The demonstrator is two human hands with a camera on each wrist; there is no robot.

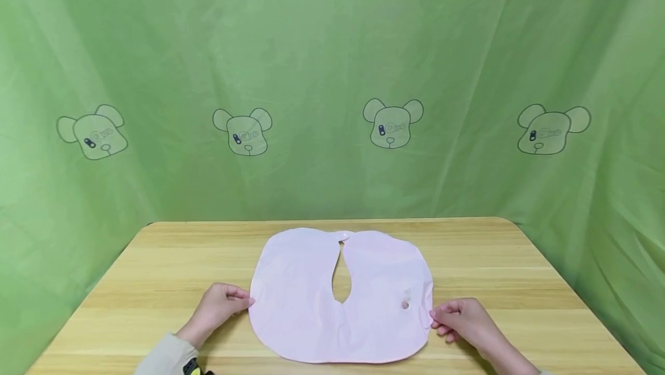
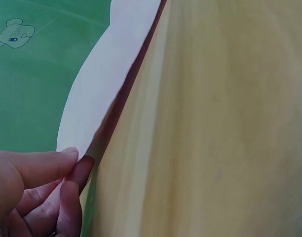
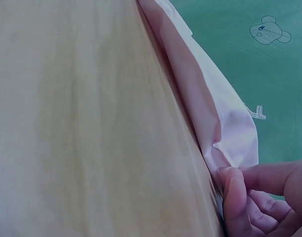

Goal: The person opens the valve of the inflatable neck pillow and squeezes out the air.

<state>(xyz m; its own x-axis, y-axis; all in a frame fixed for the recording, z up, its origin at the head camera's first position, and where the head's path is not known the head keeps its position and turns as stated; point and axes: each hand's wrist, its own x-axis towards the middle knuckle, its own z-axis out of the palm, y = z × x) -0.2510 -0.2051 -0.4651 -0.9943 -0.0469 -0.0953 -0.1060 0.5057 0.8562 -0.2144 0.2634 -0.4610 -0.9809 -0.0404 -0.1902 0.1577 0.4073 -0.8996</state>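
Note:
A flat, pale pink inflatable neck pillow (image 1: pixel 296 288) lies across the front middle of the table, its rounded lobes to left and right of a teardrop-shaped neck opening. At the back the two ends meet at a small round fastener (image 1: pixel 344 236). On the right lobe, a clear valve (image 3: pixel 258 112) stands up from the surface. My left hand (image 1: pixel 222 306) pinches the left edge between thumb and fingers. Opposite it, my right hand (image 1: pixel 462 320) pinches the right edge, where the sheet is creased. In both wrist views the pinched edges show slightly lifted off the wood.
The wood-grain table (image 1: pixel 171 259) reaches back to a green curtain (image 1: pixel 322 46) printed with bear-head outlines, which also hangs along both sides. A dark and yellow band (image 1: pixel 192 367) is at the left sleeve's cuff (image 1: pixel 168 355).

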